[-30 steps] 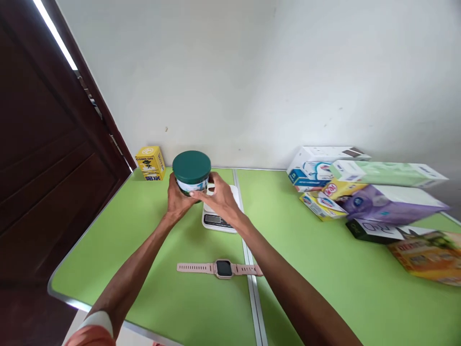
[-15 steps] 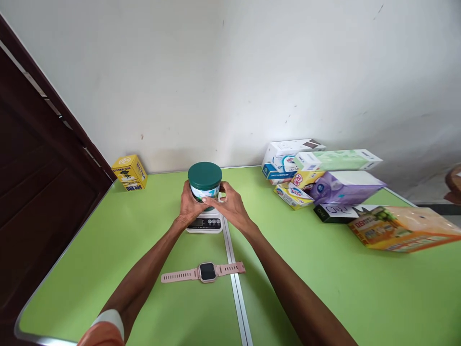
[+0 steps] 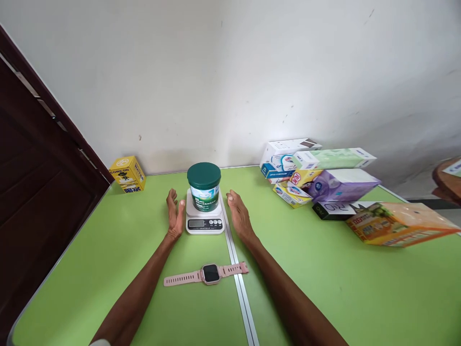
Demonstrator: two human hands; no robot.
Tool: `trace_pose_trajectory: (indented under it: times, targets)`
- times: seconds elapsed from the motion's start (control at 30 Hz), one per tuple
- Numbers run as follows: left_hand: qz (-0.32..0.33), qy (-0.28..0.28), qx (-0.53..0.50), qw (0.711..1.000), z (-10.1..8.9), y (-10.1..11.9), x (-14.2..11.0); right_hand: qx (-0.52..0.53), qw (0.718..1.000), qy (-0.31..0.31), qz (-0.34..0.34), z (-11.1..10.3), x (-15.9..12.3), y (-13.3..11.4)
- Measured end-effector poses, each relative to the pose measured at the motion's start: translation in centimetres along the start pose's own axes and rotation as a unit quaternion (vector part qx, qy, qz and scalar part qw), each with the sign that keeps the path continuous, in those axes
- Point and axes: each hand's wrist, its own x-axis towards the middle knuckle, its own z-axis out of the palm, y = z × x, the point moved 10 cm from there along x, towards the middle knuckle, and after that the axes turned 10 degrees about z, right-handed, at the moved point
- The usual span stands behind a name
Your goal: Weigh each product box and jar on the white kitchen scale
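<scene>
Left hand [image 3: 175, 214] open, fingers loose, gripping nothing; stands just left of the kitchen scale [image 3: 205, 230]. Right hand [image 3: 240, 218] likewise open and free, just to its right. Green-lidded tub [image 3: 204, 192] between them, upright on the scale, lid on.

Risks, my judgement: a sideways brush from either palm could nudge the tub off centre or tip it, as it stands tall on a small platform. A wrist resting on the scale's edge would skew any reading. Display too small to read.

Near side: pink-strapped watch [image 3: 211, 274] lies flat across the table seam [image 3: 242, 298], between the forearms; a dragging arm could catch its strap.

Far left: yellow box [image 3: 128, 174], well apart. Right: piled cartons, purple pack [image 3: 342, 185] and orange pack [image 3: 399, 223] among them; stack uneven, could slide if bumped. Wall [image 3: 201, 86] behind limits reach beyond the far edge.
</scene>
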Motion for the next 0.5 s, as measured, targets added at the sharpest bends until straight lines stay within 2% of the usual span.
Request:
trace_pose_trajectory:
  times: [0.07,0.17,0.5]
  targets:
    - [-0.048,0.040,-0.015,0.998,-0.8,-2.1,-0.5,-0.014,1.000,0.002,-0.014,0.2,-0.1,0.0]
    - [-0.078,0.050,-0.036,0.995,-0.7,-3.6,-0.5,-0.029,0.999,0.004,-0.029,0.3,-0.3,-0.2]
    - [-0.087,0.047,-0.033,0.995,-0.6,-4.2,-0.8,-0.008,1.000,0.005,-0.027,0.2,-0.2,0.2]
